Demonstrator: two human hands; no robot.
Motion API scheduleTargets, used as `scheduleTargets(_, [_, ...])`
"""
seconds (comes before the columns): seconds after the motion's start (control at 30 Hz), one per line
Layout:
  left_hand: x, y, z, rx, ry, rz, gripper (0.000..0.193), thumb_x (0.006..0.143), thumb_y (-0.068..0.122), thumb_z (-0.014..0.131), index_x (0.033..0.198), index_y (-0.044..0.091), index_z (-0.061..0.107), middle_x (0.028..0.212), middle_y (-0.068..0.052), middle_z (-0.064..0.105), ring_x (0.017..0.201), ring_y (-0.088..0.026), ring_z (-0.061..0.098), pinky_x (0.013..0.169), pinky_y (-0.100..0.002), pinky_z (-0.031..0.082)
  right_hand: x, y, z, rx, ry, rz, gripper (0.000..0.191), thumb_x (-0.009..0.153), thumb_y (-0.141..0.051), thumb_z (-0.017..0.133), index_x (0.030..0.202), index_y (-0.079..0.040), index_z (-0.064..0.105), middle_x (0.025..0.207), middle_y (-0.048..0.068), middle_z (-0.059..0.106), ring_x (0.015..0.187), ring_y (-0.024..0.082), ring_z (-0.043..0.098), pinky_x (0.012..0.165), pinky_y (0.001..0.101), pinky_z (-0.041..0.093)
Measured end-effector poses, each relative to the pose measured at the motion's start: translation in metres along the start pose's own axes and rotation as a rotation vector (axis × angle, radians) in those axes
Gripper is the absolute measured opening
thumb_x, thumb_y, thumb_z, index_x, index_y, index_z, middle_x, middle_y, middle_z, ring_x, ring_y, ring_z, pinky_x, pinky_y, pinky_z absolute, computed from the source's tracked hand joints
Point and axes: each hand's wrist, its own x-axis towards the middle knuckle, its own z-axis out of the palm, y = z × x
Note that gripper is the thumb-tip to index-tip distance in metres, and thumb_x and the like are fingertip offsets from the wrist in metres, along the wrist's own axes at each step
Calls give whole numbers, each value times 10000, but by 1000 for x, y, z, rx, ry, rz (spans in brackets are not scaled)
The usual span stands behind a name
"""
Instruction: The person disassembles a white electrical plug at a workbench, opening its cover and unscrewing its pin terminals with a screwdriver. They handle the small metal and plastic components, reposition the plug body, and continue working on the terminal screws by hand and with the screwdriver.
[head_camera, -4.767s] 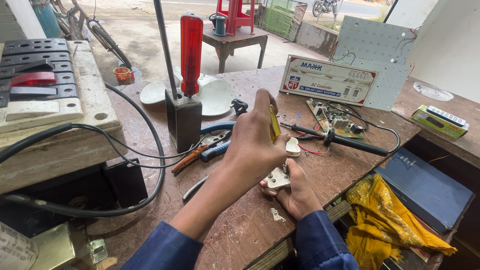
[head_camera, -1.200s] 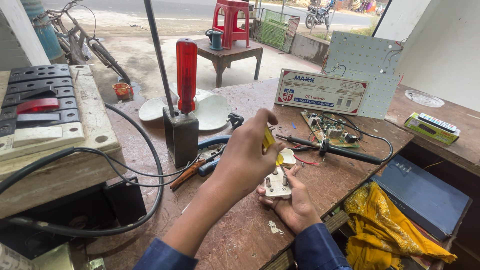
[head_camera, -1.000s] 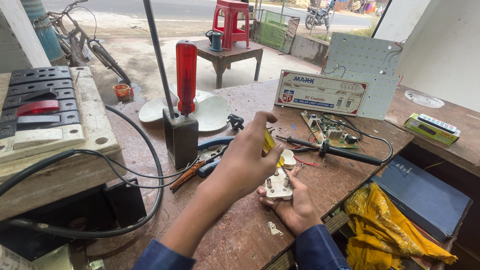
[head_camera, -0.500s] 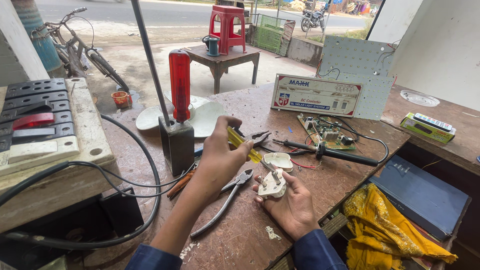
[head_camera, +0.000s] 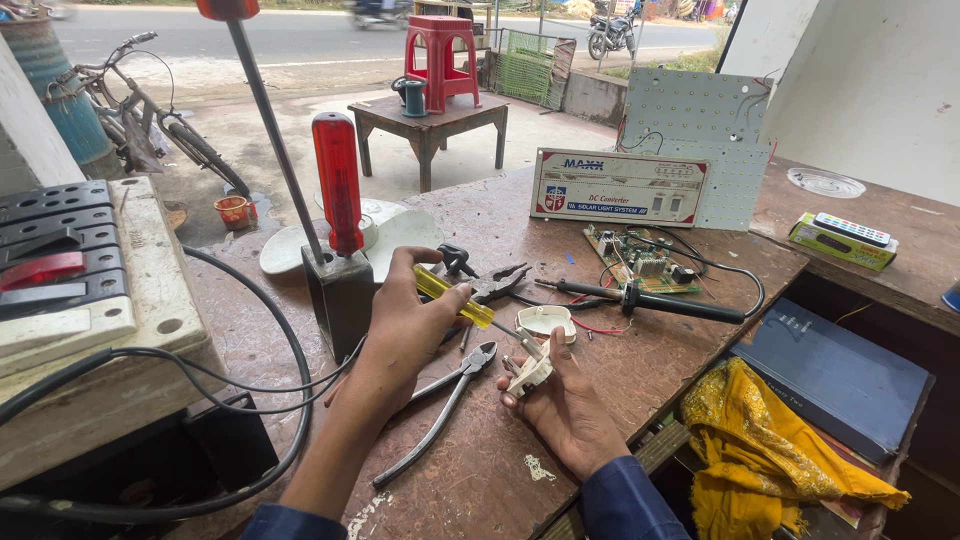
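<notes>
1. The right hand (head_camera: 572, 410) cups a white plug body (head_camera: 531, 372) between thumb and curled fingers, at the near edge of the wooden workbench (head_camera: 470, 470).
2. The left hand (head_camera: 405, 325) is closed around a yellow-handled screwdriver (head_camera: 455, 297); its metal shaft slants down to the plug body, just left of it.
3. Long-handled pliers (head_camera: 440, 405) lie on the bench just left of the plug body, under the left hand.
4. A white plug cover (head_camera: 545, 320) lies just beyond the plug body.
5. A black soldering iron (head_camera: 640, 300) lies right of the cover, near a green circuit board (head_camera: 640, 262).
6. Left of the plug body, farther back, a red-handled screwdriver (head_camera: 338, 185) stands upright in a dark block (head_camera: 342, 295).
7. Beyond the circuit board stands a long white rectangular box (head_camera: 618, 188) with blue and red printing on its face, leaning against a white perforated panel (head_camera: 700, 120).
8. Far right of the plug body, a small green package (head_camera: 842, 240) lies flat on a side counter.
9. Below the bench's right edge, a yellow cloth (head_camera: 770, 455) lies against a dark blue book (head_camera: 835, 375).
</notes>
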Motion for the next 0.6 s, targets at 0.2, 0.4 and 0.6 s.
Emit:
scheduleTargets(0.2, [-1, -1, -1, 30, 36, -18, 507, 842, 195, 758, 1252, 31, 510, 992, -167, 733, 811, -197, 776, 684, -307, 643, 2, 3, -1, 13, 26, 18, 810, 767, -633, 675, 1289, -64, 431, 1040, 131, 555, 837, 293, 678, 670, 399, 578])
scheduleTargets(0.4, [0, -1, 2, 104, 76, -37, 499, 857, 262, 768, 1229, 30, 530, 941, -152, 735, 757, -176, 766, 633, -309, 625, 3, 3, -2, 17, 1, 15, 736, 789, -644, 664, 1209, -69, 480, 967, 121, 587, 798, 286, 683, 611, 362, 540])
scheduleTargets(0.6, [-1, 0, 1, 91, 67, -38, 500, 862, 264, 759, 1231, 23, 524, 941, -156, 725, 753, -178, 767, 625, -311, 631, 3, 4, -1, 29, 2, 20, 718, 841, -655, 607, 1225, -65, 463, 976, 150, 593, 804, 290, 684, 606, 359, 541])
